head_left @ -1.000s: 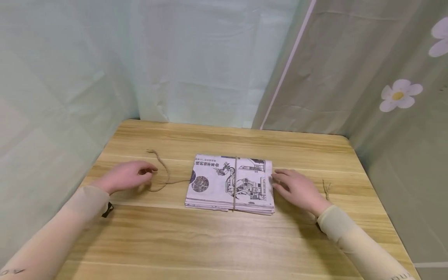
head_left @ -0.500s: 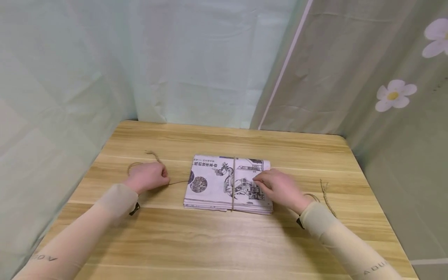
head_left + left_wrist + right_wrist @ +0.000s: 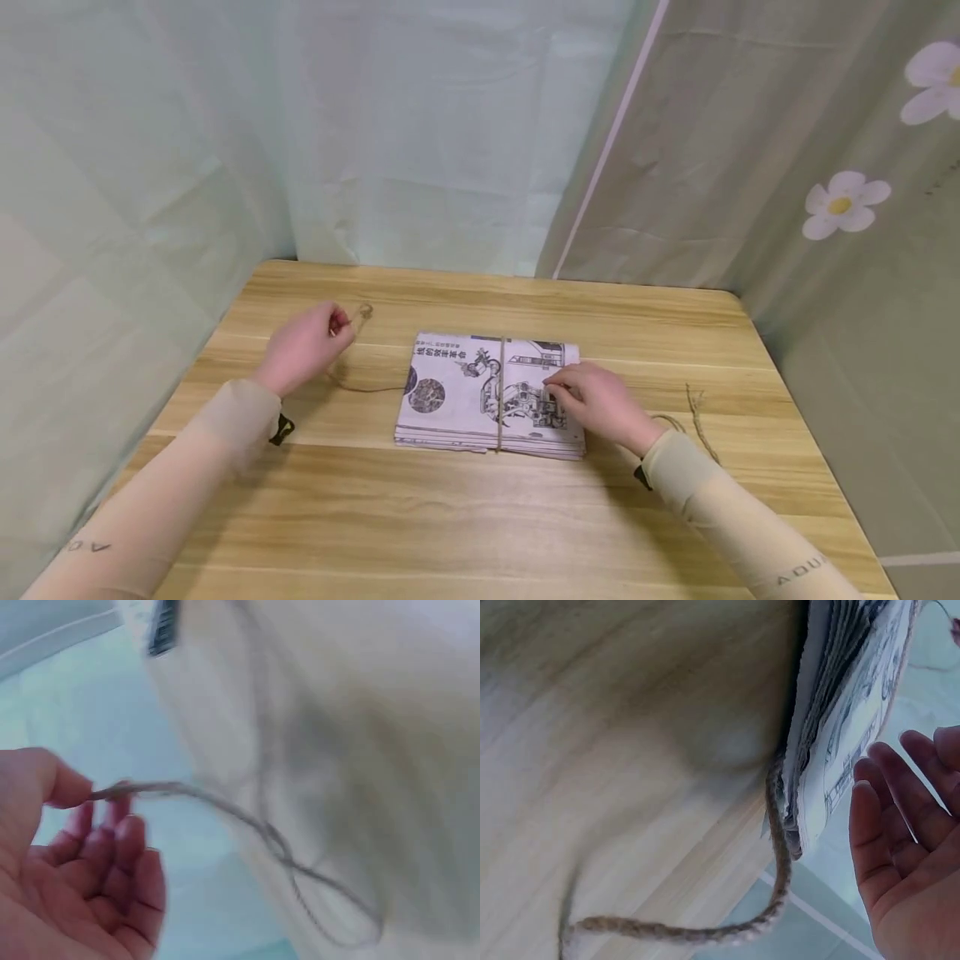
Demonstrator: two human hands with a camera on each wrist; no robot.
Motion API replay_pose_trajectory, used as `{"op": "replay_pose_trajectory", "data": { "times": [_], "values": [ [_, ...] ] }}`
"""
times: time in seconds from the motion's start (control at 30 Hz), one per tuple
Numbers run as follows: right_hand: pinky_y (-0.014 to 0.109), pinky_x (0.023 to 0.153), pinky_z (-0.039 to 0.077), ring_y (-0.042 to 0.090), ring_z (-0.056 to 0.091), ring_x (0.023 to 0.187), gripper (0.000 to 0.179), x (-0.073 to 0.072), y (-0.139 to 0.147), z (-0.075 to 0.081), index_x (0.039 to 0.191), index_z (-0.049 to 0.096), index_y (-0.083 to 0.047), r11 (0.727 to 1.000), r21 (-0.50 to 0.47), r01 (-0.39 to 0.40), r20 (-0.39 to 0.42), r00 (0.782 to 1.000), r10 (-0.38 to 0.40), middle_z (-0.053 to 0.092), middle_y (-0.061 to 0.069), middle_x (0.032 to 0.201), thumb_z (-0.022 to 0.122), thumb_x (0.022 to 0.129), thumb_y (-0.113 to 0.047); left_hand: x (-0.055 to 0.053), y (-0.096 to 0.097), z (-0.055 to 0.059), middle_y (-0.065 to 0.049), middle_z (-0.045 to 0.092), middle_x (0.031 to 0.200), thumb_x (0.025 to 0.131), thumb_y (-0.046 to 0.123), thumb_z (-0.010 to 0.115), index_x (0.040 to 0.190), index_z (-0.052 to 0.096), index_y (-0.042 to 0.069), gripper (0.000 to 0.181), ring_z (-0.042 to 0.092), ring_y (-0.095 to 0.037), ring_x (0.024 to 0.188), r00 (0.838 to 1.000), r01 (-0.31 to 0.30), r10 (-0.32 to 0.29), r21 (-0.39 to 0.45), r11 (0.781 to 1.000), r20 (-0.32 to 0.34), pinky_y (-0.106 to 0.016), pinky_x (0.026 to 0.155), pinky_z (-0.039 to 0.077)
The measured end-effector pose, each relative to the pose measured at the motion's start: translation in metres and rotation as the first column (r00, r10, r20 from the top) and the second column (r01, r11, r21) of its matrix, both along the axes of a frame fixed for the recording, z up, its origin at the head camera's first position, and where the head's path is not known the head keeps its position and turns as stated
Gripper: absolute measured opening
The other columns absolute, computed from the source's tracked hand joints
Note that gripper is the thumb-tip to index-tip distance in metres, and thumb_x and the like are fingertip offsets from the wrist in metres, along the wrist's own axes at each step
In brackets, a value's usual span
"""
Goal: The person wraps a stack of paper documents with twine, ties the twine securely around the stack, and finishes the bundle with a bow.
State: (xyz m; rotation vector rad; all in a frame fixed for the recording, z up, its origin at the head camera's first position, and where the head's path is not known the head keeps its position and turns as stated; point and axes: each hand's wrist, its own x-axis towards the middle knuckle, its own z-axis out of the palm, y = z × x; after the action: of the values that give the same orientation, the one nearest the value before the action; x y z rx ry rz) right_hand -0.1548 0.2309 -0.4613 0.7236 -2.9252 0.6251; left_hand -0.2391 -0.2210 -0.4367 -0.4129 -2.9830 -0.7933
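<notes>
A stack of folded newspapers (image 3: 442, 417) lies on the wooden table, with one strand of twine (image 3: 501, 400) running over it from back to front. To its left, my left hand (image 3: 303, 346) pinches a length of brown twine (image 3: 217, 802) between thumb and forefinger; the other fingers are loosely bent in the left wrist view. That twine loops and trails back to the stack's left edge. My right hand (image 3: 600, 404) is over the stack's right side, fingertips close to the top sheet. In the right wrist view its fingers (image 3: 866, 825) are relaxed and hold no twine.
Another twine end (image 3: 697, 417) lies on the table (image 3: 450, 525) behind the right wrist, coming from the stack's right edge. Pale curtains (image 3: 450, 150) close in the back and sides; the right one bears a white flower print (image 3: 847, 205).
My left hand first moved right and closed on the left twine, then lifted it back and slightly left. My right hand moved from beside the stack onto its right side.
</notes>
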Motion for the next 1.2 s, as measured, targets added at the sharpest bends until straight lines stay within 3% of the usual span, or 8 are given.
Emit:
{"op": "replay_pose_trajectory", "data": {
  "times": [0.23,0.37,0.47,0.7,0.8,0.93,1.07,1.2],
  "values": [
    [0.041,0.082,0.056,0.017,0.067,0.097,0.024,-0.003,-0.003,0.011,0.12,0.075,-0.016,0.993,-0.094,0.076,0.025,0.997,-0.074,0.073,0.0,0.116,0.062,0.104,-0.027,-0.005,0.025,0.035,-0.011,0.062,0.101,0.109,0.027,0.048,0.119,0.062,0.004,0.029,0.056,-0.027,0.086,0.992,0.07,-0.05,0.175,0.982,-0.112,-0.043,0.075,0.046],
    [0.038,0.074,0.054,0.015,0.063,0.088,0.027,-0.01,-0.013,0.019,0.124,0.074,-0.019,0.974,-0.187,0.129,0.074,0.99,-0.117,0.071,-0.004,0.12,0.06,0.105,-0.03,0.0,0.049,0.047,-0.014,0.063,0.107,0.109,0.024,0.05,0.12,0.061,0.001,0.027,0.059,-0.027,0.095,0.986,0.16,-0.144,0.23,0.96,-0.082,-0.046,0.083,0.05],
    [0.037,0.074,0.053,0.015,0.062,0.087,0.028,-0.017,-0.027,0.026,0.127,0.072,-0.019,0.941,-0.307,0.144,0.137,0.985,-0.105,0.07,-0.006,0.121,0.06,0.105,-0.032,0.006,0.07,0.052,-0.014,0.064,0.109,0.109,0.023,0.052,0.119,0.062,0.004,0.024,0.06,-0.026,0.096,0.976,0.219,-0.216,0.271,0.937,-0.043,-0.045,0.085,0.051],
    [0.036,0.066,0.055,0.025,0.067,0.087,0.041,-0.03,-0.067,0.041,0.141,0.062,-0.019,0.843,-0.532,0.071,0.205,0.978,0.046,0.069,0.0,0.126,0.065,0.102,-0.033,0.017,0.113,0.054,-0.006,0.063,0.102,0.108,0.023,0.054,0.117,0.063,0.009,0.018,0.057,-0.021,0.089,0.941,0.33,-0.339,0.294,0.897,-0.022,-0.039,0.076,0.05],
    [0.04,0.07,0.057,0.028,0.068,0.087,0.038,-0.032,-0.078,0.045,0.135,0.066,-0.016,0.812,-0.58,0.063,0.234,0.968,0.093,0.072,0.0,0.114,0.066,0.102,-0.034,0.019,0.122,0.053,-0.005,0.063,0.102,0.108,0.023,0.056,0.116,0.064,0.009,0.018,0.057,-0.02,0.088,0.933,0.35,-0.358,0.289,0.891,-0.029,-0.038,0.075,0.05],
    [0.047,0.077,0.057,0.025,0.068,0.087,0.026,-0.032,-0.08,0.05,0.12,0.074,-0.014,0.775,-0.623,0.107,0.244,0.968,0.063,0.072,0.0,0.097,0.065,0.103,-0.031,0.019,0.123,0.051,-0.002,0.064,0.105,0.106,0.021,0.058,0.115,0.065,0.011,0.015,0.059,-0.017,0.091,0.917,0.397,-0.396,0.244,0.885,-0.054,-0.037,0.08,0.052],
    [0.041,0.076,0.058,0.025,0.067,0.087,0.022,-0.031,-0.068,0.056,0.115,0.075,-0.012,0.745,-0.647,0.159,0.227,0.974,-0.011,0.072,0.006,0.096,0.066,0.102,-0.028,0.016,0.114,0.047,0.0,0.069,0.11,0.106,0.02,0.059,0.119,0.069,0.011,0.019,0.063,-0.016,0.097,0.894,0.446,-0.445,0.187,0.875,-0.052,-0.039,0.086,0.053],
    [0.03,0.071,0.057,0.033,0.066,0.089,0.026,-0.03,-0.043,0.064,0.114,0.073,-0.007,0.726,-0.653,0.216,0.226,0.97,-0.085,0.071,0.014,0.099,0.066,0.102,-0.029,0.01,0.097,0.04,0.001,0.07,0.115,0.107,0.022,0.057,0.123,0.071,0.013,0.022,0.064,-0.015,0.101,0.896,0.441,-0.442,0.163,0.882,-0.032,-0.041,0.089,0.052]
  ]
}}
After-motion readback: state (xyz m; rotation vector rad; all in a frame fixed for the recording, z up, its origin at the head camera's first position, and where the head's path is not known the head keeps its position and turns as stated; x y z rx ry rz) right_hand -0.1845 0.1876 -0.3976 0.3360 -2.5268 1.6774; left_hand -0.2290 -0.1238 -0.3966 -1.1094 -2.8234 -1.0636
